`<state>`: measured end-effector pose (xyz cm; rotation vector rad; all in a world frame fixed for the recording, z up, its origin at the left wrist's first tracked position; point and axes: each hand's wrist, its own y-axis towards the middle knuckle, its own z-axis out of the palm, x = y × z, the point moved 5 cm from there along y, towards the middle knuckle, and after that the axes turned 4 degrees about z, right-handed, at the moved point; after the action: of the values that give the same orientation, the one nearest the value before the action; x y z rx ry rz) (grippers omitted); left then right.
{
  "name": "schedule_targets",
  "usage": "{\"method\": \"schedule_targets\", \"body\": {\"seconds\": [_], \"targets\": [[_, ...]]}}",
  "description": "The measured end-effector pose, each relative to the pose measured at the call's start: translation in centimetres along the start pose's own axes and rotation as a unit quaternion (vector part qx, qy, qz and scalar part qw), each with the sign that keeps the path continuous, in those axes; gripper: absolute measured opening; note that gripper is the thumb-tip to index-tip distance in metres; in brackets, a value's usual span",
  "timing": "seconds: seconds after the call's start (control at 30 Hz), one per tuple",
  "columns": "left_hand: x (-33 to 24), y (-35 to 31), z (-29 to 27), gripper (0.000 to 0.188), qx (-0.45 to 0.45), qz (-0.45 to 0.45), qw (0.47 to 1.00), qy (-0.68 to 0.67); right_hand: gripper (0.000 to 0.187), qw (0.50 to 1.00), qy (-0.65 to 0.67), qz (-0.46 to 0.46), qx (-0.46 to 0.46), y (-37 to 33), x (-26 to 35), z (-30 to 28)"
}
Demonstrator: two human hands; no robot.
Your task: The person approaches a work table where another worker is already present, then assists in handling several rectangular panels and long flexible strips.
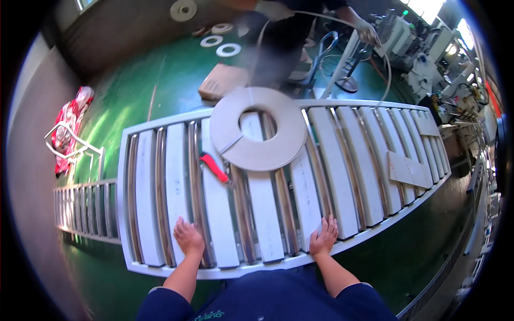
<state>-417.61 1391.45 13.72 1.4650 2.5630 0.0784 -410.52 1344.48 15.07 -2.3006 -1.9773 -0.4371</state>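
My left hand [188,237] rests on the near part of a roller table [214,274], its fingers laid over a white slat and holding nothing. Farther right, my right hand [324,236] leans on the same table near its front edge, fingers stretched out, also without any object. Beyond both hands, a large flat roll of cream-coloured banding [230,115] lies on the table. A red-and-black hand tool [214,167] sits beside the roll, on its near left; its exact kind is unclear.
Across the table, a person in white gloves [367,32] holds a long pale strip [321,16]. A cardboard box [222,81] and several banding rolls [228,50] are on the green floor. Pale board pieces [409,170] lie at the table's right; machines [396,40] stand behind.
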Motion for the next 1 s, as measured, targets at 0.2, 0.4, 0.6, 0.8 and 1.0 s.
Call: {"method": "schedule_targets", "body": {"seconds": [0.2,0.4,0.6,0.8,1.0], "targets": [[-0.8,0.1,-0.6,0.025,0.018,0.001,1.000,-0.004,0.058,1.000,0.011,0.013,0.001,-0.3,-0.2,-0.8],[-0.6,0.0,-0.9,0.025,0.007,-0.010,1.000,-0.014,0.057,0.999,0.028,0.019,-0.004,-0.3,-0.2,-0.5],[-0.8,0.5,-0.1,0.026,-0.006,0.007,1.000,-0.027,0.056,0.998,0.034,0.024,-0.036,-0.6,-0.7,-1.1],[1.1,-0.3,0.7,0.028,-0.033,0.030,0.999,0.026,0.054,0.998,0.054,0.021,-0.038,-0.1,-0.1,0.0],[0.0,-0.2,0.2,0.037,-0.012,0.055,0.998,0.031,0.053,0.995,0.029,0.036,-0.089,-1.7,-1.1,-0.5]]}}
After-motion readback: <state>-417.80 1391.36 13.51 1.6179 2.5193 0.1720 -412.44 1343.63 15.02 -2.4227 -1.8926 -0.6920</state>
